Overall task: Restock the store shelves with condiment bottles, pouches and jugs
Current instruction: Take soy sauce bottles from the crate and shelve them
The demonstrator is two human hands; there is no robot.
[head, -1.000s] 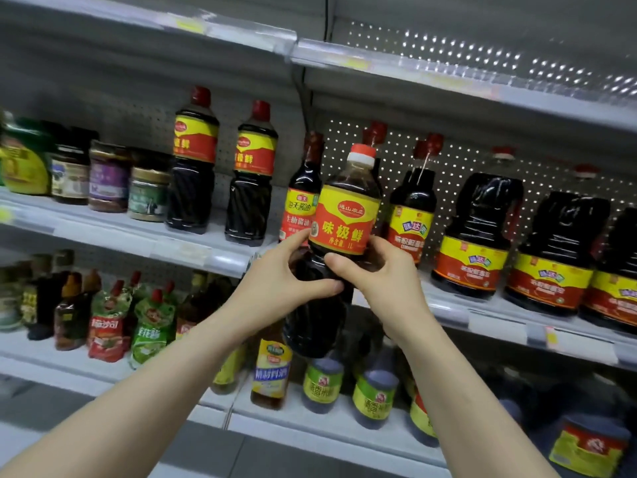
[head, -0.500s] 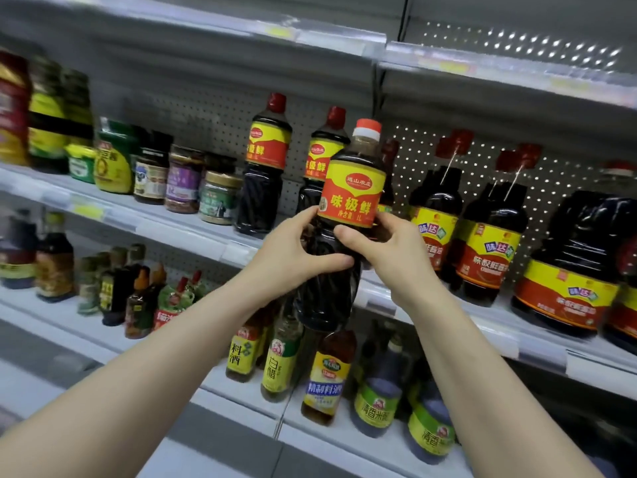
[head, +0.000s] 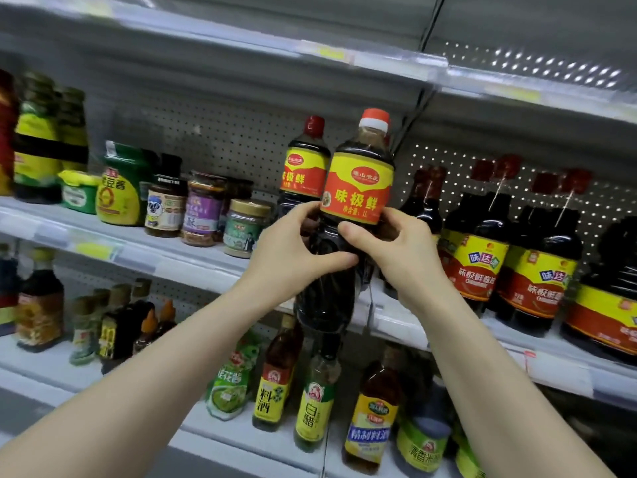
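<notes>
A tall dark soy sauce bottle [head: 356, 188] with a red cap and a red-and-yellow label is upright in front of the middle shelf [head: 179, 260]. My left hand [head: 293, 250] grips its body from the left, thumb across the front. My right hand [head: 396, 250] grips it from the right just under the label. The bottle's base hangs below the shelf's front edge. A matching bottle [head: 305, 167] stands on the shelf right behind it, to its left.
Jars [head: 203, 208] and green tubs [head: 119, 188] line the shelf to the left. Big dark jugs [head: 537, 267] with red-yellow labels stand to the right. The lower shelf holds vinegar and cooking-wine bottles [head: 313, 401] and pouches [head: 231, 384]. An upper shelf [head: 344, 60] overhangs.
Both hands have carried the bottle up and leftward along the shelf, from before the red-capped jugs to beside the matching bottle. The grip is unchanged.
</notes>
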